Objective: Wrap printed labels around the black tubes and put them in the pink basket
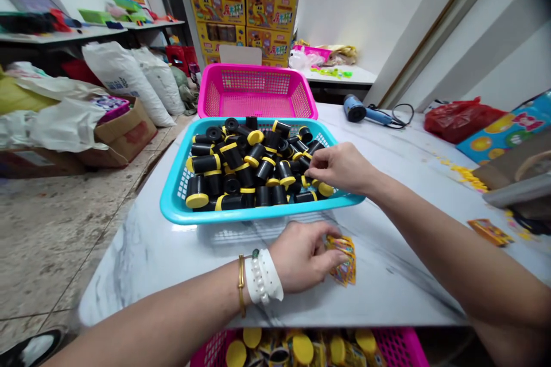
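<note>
My left hand (pixel 303 255) rests on the white marble table (pixel 387 275), fingers closed on a small stack of orange and yellow sticker packets (pixel 344 258). My right hand (pixel 340 169) reaches into the turquoise basket (pixel 172 206), its fingers pinched on a black cylinder with a yellow cap (pixel 316 185) at the basket's right side. The basket holds several black cylinders with yellow caps (pixel 249 169) in a loose pile.
An empty pink basket (pixel 256 92) stands behind the turquoise one. A blue tool with a cord (pixel 365 112), a red bag (pixel 458 117) and a loose packet (pixel 488 231) lie to the right. Another pink basket with yellow-capped pieces (pixel 301 350) sits below the table's near edge.
</note>
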The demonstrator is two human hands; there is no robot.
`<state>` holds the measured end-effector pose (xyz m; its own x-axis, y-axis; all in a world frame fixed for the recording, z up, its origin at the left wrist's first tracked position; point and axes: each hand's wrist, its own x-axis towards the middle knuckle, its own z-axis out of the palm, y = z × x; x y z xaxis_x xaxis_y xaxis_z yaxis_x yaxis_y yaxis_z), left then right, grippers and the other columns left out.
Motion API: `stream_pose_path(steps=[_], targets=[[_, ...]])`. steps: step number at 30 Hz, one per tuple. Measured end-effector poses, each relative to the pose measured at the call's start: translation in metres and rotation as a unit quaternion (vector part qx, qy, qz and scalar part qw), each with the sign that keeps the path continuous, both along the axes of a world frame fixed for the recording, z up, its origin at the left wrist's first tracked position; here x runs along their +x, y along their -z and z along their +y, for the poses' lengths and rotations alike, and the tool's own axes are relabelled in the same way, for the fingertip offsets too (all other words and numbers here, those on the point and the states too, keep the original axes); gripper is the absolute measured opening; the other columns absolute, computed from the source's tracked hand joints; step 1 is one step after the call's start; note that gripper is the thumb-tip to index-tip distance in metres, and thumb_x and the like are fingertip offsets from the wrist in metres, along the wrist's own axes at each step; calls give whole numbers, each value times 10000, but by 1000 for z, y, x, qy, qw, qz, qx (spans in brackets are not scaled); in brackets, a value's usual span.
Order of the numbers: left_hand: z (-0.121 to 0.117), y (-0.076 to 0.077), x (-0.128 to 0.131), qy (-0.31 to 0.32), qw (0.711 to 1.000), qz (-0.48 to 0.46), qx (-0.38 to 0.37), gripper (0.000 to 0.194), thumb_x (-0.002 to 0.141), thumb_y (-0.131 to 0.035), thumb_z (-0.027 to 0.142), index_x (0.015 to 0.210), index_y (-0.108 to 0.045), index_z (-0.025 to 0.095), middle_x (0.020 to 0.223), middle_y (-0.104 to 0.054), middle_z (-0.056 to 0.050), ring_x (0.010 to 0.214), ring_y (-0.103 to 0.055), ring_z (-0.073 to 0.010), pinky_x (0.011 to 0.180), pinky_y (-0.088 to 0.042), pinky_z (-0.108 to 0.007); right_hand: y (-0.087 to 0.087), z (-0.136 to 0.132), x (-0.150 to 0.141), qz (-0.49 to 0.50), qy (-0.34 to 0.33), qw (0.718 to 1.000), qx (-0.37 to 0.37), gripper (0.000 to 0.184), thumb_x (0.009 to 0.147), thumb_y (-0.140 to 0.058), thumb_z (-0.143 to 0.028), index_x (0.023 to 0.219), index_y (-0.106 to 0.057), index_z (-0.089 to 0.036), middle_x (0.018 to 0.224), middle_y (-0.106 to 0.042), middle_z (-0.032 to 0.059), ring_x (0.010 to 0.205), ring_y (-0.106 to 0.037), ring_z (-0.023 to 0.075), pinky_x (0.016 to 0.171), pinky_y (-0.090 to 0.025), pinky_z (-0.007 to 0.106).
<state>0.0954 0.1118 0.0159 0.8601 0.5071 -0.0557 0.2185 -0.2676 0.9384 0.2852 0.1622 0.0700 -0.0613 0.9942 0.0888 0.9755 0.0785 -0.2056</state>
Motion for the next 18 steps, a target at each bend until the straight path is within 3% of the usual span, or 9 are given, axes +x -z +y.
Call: stream_pose_path(steps=[3,6,11,18], targets=[[-1,3,0,10,1000,0,11,350,873,-673,342,1134,-735,117,518,-602,20,497,-570,-148,536,-404,-252,-2,0,-9,-139,34,987,-72,236,794,-663,-408,790,-797,-214,759,-766,75,767,-705,242,614,-448,290],[-2,7,0,20,999,-2,27,350,862,-684,342,1115,-746,108,521,-596,20,499,-554,-146,552,-405,-257,-3,5,-21,-202,24,973,-113,358,797,-650,-513,824,-799,-188,822,-769,140,823,-721,303,622,-476,324],[-1,10,-1,8,998,-14,66,282,855,-680,331,1063,-762,159,540,-605,19,497,-523,-141,554,-389,-257,-1,15,-27,-226,-1,966,-122,254,805,-639,-360,856,-798,-168,830,-766,169,816,-730,301,627,-491,326],[0,8,-1,5,997,-26,68,278,843,-695,337,1060,-770,179,576,-645,1,534,-564,-159,559,-413,-263,1,18,-13,-205,4,971,-121,246,810,-594,-330,769,-799,-201,733,-750,105,685,-680,227,554,-420,290]])
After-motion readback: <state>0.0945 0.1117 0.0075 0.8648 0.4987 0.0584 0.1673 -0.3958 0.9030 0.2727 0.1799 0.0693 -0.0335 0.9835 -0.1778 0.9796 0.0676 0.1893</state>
